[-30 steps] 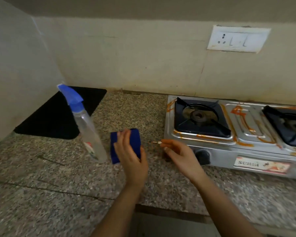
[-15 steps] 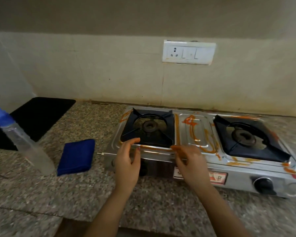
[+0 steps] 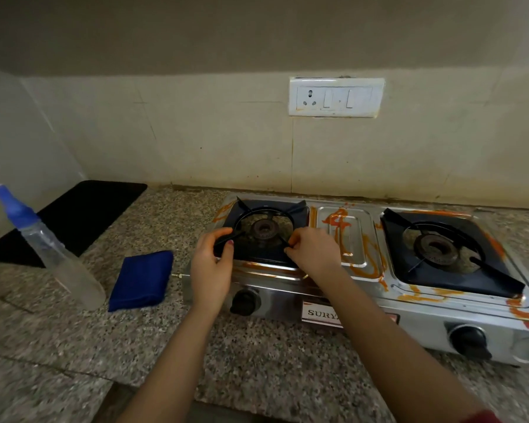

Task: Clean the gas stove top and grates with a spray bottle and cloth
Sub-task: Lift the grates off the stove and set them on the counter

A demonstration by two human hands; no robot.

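At the left of the stainless-steel gas stove (image 3: 278, 297), left hand (image 3: 211, 267) and right hand (image 3: 315, 254) each pinch prongs of the black metal grate (image 3: 263, 257). An uneven lift could tip it and spread the orange smears (image 3: 361, 264).

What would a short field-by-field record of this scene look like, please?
Left hand: grips the left grate at its front-left arm
Right hand: pinches the same grate at its front-right arm
Stove: steel, top smeared with orange streaks
Right grate: untouched, on the stove
Cloth: blue, folded, lying beside the stove
Spray bottle: standing on the counter, left of the cloth
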